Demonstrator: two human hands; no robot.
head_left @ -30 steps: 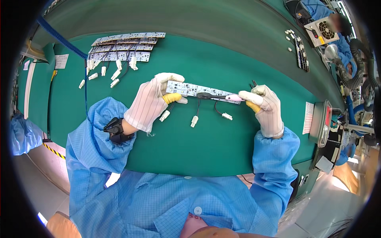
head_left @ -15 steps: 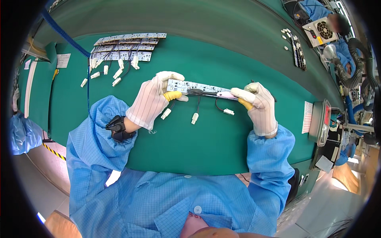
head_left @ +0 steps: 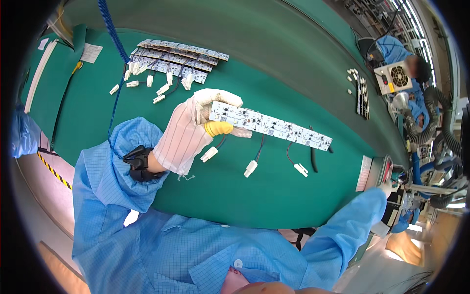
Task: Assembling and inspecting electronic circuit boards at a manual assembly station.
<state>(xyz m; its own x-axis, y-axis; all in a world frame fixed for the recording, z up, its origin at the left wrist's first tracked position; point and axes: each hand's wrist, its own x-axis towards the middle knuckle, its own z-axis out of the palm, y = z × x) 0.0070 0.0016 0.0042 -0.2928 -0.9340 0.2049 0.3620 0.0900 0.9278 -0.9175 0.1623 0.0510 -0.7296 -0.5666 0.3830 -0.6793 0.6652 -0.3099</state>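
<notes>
My left hand [head_left: 210,117] wears a pale striped glove with a yellow finger cover. Thumb and fingers close on the left end of a long white circuit board [head_left: 274,126], dotted with small components and tilted down to the right. Below the board hang thin dark wires ending in white connectors [head_left: 250,168]. My right arm reaches far right, where a little of my right hand [head_left: 386,189] shows beside a metal tray [head_left: 376,171]; its fingers cannot be made out. Slender black pieces [head_left: 313,160] show past the board's right end, kind unclear.
Several similar boards [head_left: 181,51] with wired connectors lie stacked at the back left. A blue coiled cord [head_left: 111,29] runs down to the black band on my left wrist. Another group of boards [head_left: 362,98] and a fan unit [head_left: 393,78] are far right, near a person.
My right hand has left the board and moved right to the metal tray. The black and pink things across the board are gone from its face. My left hand still holds the board.
</notes>
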